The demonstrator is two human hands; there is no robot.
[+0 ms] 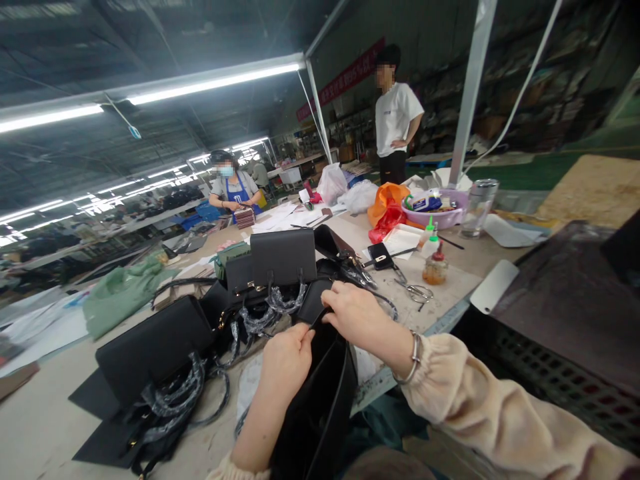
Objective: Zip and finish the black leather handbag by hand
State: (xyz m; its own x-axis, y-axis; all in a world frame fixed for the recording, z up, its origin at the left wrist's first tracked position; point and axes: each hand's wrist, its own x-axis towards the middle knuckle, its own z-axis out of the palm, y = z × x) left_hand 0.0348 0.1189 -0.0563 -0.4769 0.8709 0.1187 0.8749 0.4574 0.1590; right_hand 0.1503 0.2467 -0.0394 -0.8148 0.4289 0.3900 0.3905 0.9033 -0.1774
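A black handbag (320,407) stands at the table's near edge, in front of my body. My left hand (289,357) pinches its upper edge, thumb and fingers pressed together. Just to the right and a little farther off, my right hand (353,310) grips the same bag's edge with curled fingers. Between and beyond the hands shows a black panel (313,300); whether it belongs to this bag I cannot tell. Other black handbags lie close by, one at the left (155,347) and one behind (283,257), their handles wrapped in clear plastic.
Right of the bags lie scissors (417,291), a phone (381,256), a glue bottle (436,267) and a lilac basket (440,215). A glass (479,208) stands beyond. Green cloth (125,293) lies left. One person (237,190) works across the table; another (395,120) stands behind.
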